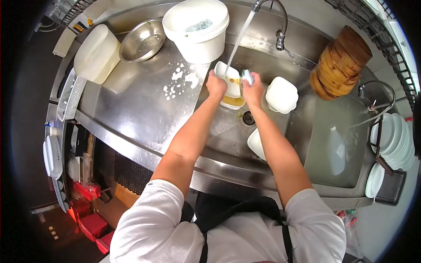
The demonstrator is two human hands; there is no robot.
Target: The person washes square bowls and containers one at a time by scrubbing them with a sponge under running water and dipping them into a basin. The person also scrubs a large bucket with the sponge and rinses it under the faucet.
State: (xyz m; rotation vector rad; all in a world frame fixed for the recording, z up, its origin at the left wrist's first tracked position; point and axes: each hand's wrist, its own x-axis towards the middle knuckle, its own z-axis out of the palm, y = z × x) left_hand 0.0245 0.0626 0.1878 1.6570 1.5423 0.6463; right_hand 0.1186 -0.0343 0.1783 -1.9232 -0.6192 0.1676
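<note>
My left hand is closed on the rim of a white square dish, tilted beneath the running tap. Water falls into the dish, which has yellow-brown residue inside. My right hand grips a small pale blue and white sponge at the dish's right side. Directly below, another white dish holds yellowish liquid. A stack of white square dishes stands right of my right hand. Partly behind my right forearm lies one more white dish, near the drain.
On the left counter stand a white bucket, a steel bowl and a white tub; foam spots lie there. Bamboo steamers stand back right. A water-filled basin holds a submerged bottle. White plates sit far right.
</note>
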